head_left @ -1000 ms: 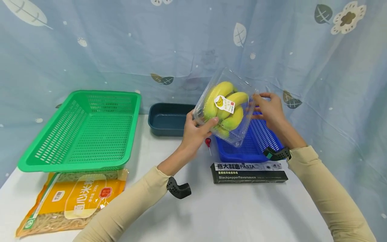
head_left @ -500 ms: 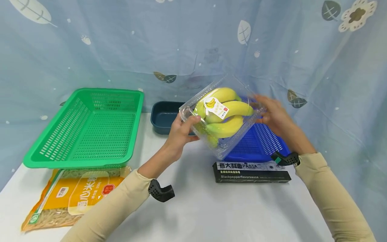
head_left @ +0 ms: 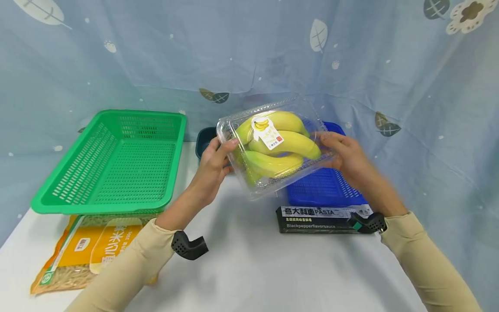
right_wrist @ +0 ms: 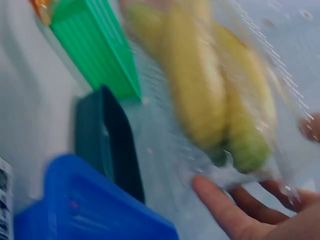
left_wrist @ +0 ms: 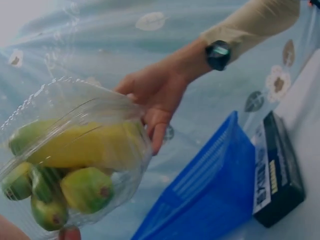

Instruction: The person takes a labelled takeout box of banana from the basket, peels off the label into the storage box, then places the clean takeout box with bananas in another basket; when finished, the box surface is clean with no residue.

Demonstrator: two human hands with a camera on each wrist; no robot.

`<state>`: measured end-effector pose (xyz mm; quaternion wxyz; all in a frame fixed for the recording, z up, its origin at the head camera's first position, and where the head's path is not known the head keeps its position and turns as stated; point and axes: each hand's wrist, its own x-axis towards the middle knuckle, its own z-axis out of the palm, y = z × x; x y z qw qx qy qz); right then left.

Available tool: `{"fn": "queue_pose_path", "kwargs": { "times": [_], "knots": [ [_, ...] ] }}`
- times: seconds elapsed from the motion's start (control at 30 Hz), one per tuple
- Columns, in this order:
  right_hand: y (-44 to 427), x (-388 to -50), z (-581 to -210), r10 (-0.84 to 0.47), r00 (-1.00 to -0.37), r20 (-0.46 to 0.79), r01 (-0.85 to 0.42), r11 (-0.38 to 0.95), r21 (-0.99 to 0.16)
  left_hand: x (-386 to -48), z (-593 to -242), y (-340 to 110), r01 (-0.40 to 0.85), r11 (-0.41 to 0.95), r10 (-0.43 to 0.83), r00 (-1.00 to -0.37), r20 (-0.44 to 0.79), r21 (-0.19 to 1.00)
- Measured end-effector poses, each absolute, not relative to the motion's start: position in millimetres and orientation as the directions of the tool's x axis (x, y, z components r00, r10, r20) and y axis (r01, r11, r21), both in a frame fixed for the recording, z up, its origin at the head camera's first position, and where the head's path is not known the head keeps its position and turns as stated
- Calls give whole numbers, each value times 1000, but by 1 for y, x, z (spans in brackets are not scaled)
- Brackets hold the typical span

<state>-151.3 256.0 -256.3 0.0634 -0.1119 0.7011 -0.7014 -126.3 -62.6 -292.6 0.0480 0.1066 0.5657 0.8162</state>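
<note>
A clear plastic box of bananas [head_left: 286,143] with a white label is held up in the air, tilted, above the blue basket [head_left: 321,188]. The left hand [head_left: 210,169] grips its left end, thumb on top. At the other end the right hand [head_left: 347,158] holds the box, thumb on the edge and fingers beneath. In the left wrist view the bananas [left_wrist: 80,145] show through the plastic, with the right hand [left_wrist: 157,95] at the far side. The right wrist view shows the right hand's fingers [right_wrist: 225,210] under the box.
A green basket [head_left: 132,173] stands at the left, over part of an orange noodle bag [head_left: 78,255]. Behind the left hand is a dark blue tub [head_left: 203,138]. A black pasta box [head_left: 312,221] lies before the blue basket. A patterned curtain [head_left: 249,52] hangs behind.
The banana box has moved left and turned to lie more level lengthwise. The left hand has shifted left with it, and the right hand has stayed at its right end.
</note>
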Motion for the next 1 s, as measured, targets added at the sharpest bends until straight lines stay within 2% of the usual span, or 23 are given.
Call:
{"fn": "queue_pose_path", "kwargs": {
  "times": [0.2,0.47,0.6,0.8,1.0],
  "knots": [
    [237,-129,-263,-157,-983,92,-92,-5,-996,-119,-292,-75,88,-408,148,-976,161,909],
    [214,-105,-276,-154,-987,40,-66,162,-985,-107,-295,-97,69,-342,51,-994,92,937],
    [208,-92,-285,-140,-990,29,-60,221,-973,-96,-296,-107,36,-269,92,-994,63,962],
    [205,-68,-296,-96,-994,59,-90,361,-928,-73,-302,-118,-49,-135,223,-975,-18,990],
    [208,-42,-306,-86,-996,-8,-24,361,-932,-50,-312,-124,-76,-13,311,-948,-68,997]
  ]
}}
